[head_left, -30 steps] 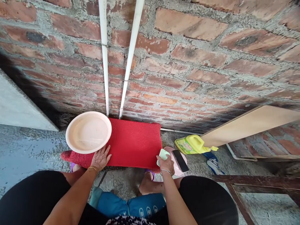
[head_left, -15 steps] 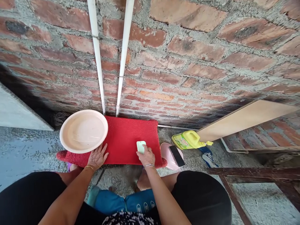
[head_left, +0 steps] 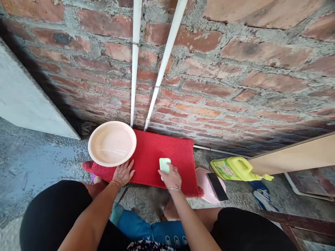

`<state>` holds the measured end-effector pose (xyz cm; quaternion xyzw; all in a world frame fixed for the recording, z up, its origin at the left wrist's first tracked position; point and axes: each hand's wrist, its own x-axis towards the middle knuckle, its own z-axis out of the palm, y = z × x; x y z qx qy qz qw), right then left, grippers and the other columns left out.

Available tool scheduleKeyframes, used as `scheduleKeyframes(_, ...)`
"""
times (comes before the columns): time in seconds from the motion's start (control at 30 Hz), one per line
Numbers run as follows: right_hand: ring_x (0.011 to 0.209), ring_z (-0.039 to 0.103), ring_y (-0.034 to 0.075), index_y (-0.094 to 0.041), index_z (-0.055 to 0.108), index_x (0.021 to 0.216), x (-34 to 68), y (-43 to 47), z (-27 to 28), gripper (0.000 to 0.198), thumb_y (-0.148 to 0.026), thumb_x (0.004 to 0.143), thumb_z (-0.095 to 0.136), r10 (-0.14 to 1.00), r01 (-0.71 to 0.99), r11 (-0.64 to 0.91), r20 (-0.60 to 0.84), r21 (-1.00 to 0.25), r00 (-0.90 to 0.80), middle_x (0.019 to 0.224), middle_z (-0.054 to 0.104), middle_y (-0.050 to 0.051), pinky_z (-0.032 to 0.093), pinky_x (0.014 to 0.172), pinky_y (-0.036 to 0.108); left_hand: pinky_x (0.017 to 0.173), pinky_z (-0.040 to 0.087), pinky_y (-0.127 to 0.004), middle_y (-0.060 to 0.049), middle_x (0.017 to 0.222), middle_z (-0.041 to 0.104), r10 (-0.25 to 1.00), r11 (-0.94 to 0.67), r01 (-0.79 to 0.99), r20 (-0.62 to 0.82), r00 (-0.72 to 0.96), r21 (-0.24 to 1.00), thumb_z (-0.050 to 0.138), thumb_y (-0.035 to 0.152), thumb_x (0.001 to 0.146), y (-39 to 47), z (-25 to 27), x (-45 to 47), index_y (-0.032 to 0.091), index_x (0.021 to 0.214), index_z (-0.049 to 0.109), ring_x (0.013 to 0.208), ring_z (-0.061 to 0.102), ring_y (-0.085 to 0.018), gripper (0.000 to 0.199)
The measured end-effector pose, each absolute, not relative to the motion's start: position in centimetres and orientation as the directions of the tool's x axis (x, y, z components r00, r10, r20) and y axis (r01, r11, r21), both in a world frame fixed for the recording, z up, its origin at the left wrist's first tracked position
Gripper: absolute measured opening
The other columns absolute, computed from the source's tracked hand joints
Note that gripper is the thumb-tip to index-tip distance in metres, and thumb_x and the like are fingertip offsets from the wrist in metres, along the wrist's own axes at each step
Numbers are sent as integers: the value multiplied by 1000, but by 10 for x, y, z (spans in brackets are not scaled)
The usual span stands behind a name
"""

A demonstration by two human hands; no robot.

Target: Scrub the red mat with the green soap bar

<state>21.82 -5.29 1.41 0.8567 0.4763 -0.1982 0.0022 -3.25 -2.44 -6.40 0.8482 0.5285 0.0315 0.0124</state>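
A red, thick-piled mat [head_left: 154,150] lies in front of me. My left hand [head_left: 124,173] rests on its near edge, palm down with fingers spread, just below a pale pink basin [head_left: 112,144] that stands on the mat's left part. My right hand [head_left: 171,176] grips a pale green block with rounded corners [head_left: 164,164] against the middle-right of the mat. The block's underside is hidden, so I cannot tell whether it is a brush or soap.
Right of the mat, a dark phone [head_left: 217,186] lies on a pink plastic stool or lid [head_left: 202,179]. Beyond are a yellow jug [head_left: 237,168] and a leaning board [head_left: 295,153]. A brick wall [head_left: 199,83] with two white pipes [head_left: 134,62] rises behind. Wet floor [head_left: 44,157] shows left.
The view has swung left, so everything appears farther right. My right hand with the pale green block has slid a little left and toward me across the mat. My left hand stays put.
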Motion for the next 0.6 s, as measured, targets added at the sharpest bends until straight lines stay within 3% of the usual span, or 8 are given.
scheduleKeyframes(0.17, 99, 57, 23, -27, 52, 126, 130, -23, 20, 56, -45, 74, 62, 938, 947, -208, -325, -246, 121, 110, 58, 8, 39, 87, 33, 104, 36, -45, -14, 135, 53, 892, -452, 889, 56, 449, 72, 39, 41, 90, -24, -69, -36, 20, 136, 49, 123, 50, -28, 51)
scheduleKeyframes(0.27, 100, 56, 24, -29, 51, 126, 115, -16, 17, 55, -43, 74, 61, 942, 962, -134, -331, -237, 49, 111, 57, 8, 38, 87, 34, 106, 34, -46, -13, 135, 53, 893, -449, 887, 53, 446, 107, 39, 41, 90, -23, -72, -37, 20, 133, 52, 125, 48, -29, 49)
scheduleKeyframes(0.4, 102, 56, 24, -30, 50, 127, 142, -16, 13, 57, -46, 74, 62, 920, 960, -207, -372, -187, 126, 114, 56, 8, 38, 87, 35, 106, 33, -47, -14, 136, 53, 892, -452, 881, 43, 450, 138, 38, 42, 89, -22, -73, -38, 18, 136, 49, 124, 48, -30, 53)
scheduleKeyframes(0.6, 102, 58, 21, -29, 48, 130, 229, -38, 14, 58, -48, 76, 61, 808, 854, -514, -380, -82, 450, 114, 57, 7, 40, 87, 32, 106, 33, -48, -15, 133, 55, 891, -454, 877, 59, 450, 157, 38, 42, 89, -23, -73, -38, 19, 136, 49, 124, 49, -30, 54)
